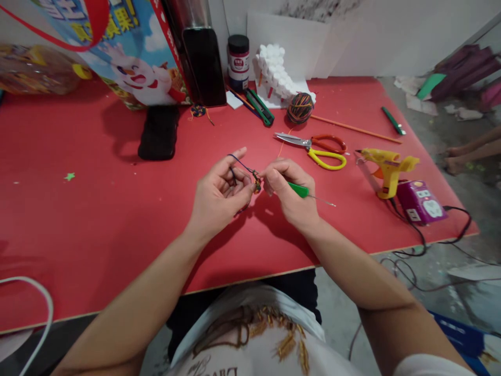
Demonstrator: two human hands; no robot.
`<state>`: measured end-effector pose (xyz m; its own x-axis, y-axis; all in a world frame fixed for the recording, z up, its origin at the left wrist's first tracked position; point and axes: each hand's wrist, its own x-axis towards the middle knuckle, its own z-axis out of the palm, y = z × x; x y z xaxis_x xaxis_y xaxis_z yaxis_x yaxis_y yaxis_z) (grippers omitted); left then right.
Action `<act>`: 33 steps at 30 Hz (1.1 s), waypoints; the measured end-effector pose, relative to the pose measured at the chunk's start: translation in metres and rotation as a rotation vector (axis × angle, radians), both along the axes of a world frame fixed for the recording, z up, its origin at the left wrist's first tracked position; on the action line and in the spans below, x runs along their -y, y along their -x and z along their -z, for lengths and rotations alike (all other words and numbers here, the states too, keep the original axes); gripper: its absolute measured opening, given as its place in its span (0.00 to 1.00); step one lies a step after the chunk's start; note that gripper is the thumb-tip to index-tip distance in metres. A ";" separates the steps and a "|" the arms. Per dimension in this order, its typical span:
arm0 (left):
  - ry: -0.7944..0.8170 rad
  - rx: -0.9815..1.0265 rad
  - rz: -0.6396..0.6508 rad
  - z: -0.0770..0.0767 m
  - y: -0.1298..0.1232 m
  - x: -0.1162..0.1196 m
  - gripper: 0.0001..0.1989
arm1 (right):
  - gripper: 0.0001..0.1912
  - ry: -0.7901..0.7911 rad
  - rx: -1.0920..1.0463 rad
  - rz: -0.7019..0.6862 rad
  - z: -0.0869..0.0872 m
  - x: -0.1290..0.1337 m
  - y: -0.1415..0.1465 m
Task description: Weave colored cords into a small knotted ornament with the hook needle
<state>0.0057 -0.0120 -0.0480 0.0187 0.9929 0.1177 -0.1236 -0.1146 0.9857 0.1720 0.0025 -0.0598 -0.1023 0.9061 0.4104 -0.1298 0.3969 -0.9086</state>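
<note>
My left hand [221,190] pinches a small multicoloured crochet piece [257,185] between thumb and fingers. Dark blue yarn [240,161] loops over its raised index finger and runs to the piece. In my right hand [291,190] is a crochet hook with a green handle [298,189]; its rear metal end points right, while its front tip is hidden by my fingers at the piece. Both hands are close together above the red table. Beyond them lies a multicoloured yarn ball [300,108], with an orange strand trailing toward my right hand.
Scissors [313,148] lie behind my right hand. A yellow glue gun [389,167] rests against a purple box [420,202] at the right, with cables over the table edge. Toward the back are a green cutter [260,107], a jar [238,63], a black phone [159,133] and a printed bag [136,57].
</note>
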 end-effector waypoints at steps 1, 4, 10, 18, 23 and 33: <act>-0.016 -0.009 -0.004 0.000 -0.001 0.000 0.32 | 0.10 -0.017 -0.003 -0.002 0.000 0.000 0.000; -0.098 -0.074 -0.025 0.003 -0.001 0.002 0.31 | 0.09 -0.047 0.010 0.028 0.001 0.001 0.000; -0.382 -0.377 -0.111 0.012 0.003 0.008 0.37 | 0.09 0.036 0.109 0.069 0.003 0.008 0.003; -0.330 -0.252 -0.144 0.007 0.002 0.009 0.32 | 0.10 0.030 0.019 0.015 -0.002 0.008 0.002; -0.071 0.076 -0.088 0.001 0.001 0.004 0.27 | 0.09 0.128 -0.103 -0.001 0.002 0.005 0.001; 0.318 0.466 0.086 -0.004 0.004 -0.004 0.30 | 0.10 0.310 -0.332 -0.110 0.005 -0.001 0.002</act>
